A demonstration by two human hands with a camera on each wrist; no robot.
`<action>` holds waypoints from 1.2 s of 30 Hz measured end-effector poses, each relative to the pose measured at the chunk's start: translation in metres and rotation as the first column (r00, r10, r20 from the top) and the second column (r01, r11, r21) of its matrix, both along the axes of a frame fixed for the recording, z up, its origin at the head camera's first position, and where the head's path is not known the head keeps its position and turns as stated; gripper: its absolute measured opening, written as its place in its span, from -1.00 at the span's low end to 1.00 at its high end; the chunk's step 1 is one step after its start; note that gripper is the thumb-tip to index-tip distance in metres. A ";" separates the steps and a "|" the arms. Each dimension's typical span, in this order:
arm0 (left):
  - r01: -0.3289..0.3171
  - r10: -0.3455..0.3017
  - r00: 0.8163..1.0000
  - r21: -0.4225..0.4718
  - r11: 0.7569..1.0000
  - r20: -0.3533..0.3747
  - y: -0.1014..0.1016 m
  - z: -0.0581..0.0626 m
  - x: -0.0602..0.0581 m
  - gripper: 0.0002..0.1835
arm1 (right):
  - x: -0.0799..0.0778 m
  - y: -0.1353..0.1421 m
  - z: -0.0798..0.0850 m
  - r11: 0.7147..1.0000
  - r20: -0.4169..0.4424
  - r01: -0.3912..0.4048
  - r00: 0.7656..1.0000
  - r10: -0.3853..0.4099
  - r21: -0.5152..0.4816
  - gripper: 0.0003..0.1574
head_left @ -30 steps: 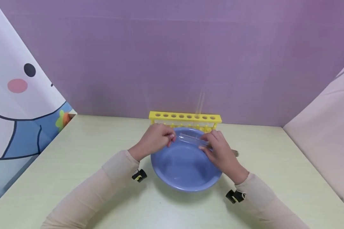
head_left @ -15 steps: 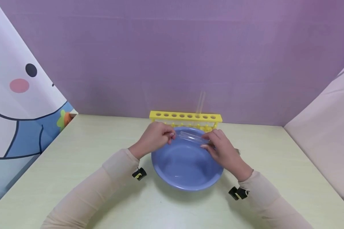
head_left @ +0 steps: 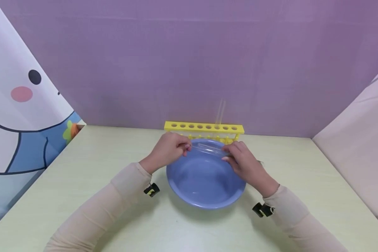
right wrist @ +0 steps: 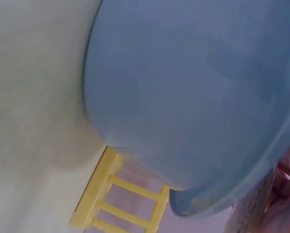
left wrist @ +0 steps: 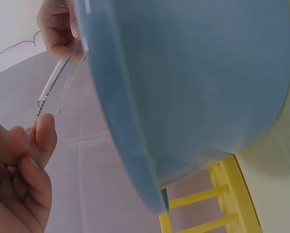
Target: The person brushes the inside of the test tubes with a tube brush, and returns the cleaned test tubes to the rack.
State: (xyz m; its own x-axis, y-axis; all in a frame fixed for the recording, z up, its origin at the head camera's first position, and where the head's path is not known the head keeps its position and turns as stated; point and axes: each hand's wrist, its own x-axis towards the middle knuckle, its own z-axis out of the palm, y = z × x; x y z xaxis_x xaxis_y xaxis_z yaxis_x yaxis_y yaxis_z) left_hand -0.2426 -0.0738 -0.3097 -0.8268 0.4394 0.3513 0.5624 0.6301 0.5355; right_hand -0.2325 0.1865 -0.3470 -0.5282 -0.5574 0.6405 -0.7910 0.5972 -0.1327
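Note:
Over the far part of a blue basin (head_left: pixel 204 182), my right hand (head_left: pixel 247 168) holds a clear test tube (head_left: pixel 209 149) lying nearly level, its mouth toward the left. My left hand (head_left: pixel 168 148) pinches the end of a test tube brush. Its twisted wire (left wrist: pixel 60 75) runs into the tube toward my right hand in the left wrist view. Brownish bristles (right wrist: pixel 251 208) show beside the right fingers in the right wrist view. The right hand covers part of the tube.
Behind the basin stands a yellow test tube rack (head_left: pixel 204 127), partly hidden by it. One clear tube (head_left: pixel 220 112) stands upright in the rack. A purple backdrop (head_left: pixel 189 63) rises at the table's (head_left: pixel 119 143) far edge.
Both hands have risen slightly in the head view, the right one also shifting a little to the right with the tube. Less of the bristly end shows beyond the right hand.

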 end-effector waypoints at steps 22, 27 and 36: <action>-0.021 0.013 0.985 -0.045 0.999 -0.172 -0.009 -0.001 -0.001 -0.81 | -0.003 0.006 0.005 0.999 0.101 -0.017 0.995 0.014 0.028 -0.76; -0.005 -0.010 0.953 -0.049 0.999 -0.301 -0.013 -0.004 -0.004 -0.79 | -0.004 0.008 0.008 0.999 0.141 -0.014 0.990 0.009 0.030 -0.77; 0.008 -0.017 0.961 -0.034 0.999 -0.274 -0.017 -0.006 -0.004 -0.74 | -0.002 0.011 0.010 0.999 0.207 0.014 0.978 -0.023 0.043 -0.77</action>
State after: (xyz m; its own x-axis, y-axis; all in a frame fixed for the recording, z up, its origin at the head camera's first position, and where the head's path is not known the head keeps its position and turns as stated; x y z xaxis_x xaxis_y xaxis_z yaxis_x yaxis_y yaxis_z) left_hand -0.2468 -0.0913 -0.3155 -0.6948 0.4640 0.5495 0.6929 0.6365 0.3388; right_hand -0.2349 0.1972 -0.3372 -0.6578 -0.5697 0.4926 -0.7375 0.6201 -0.2676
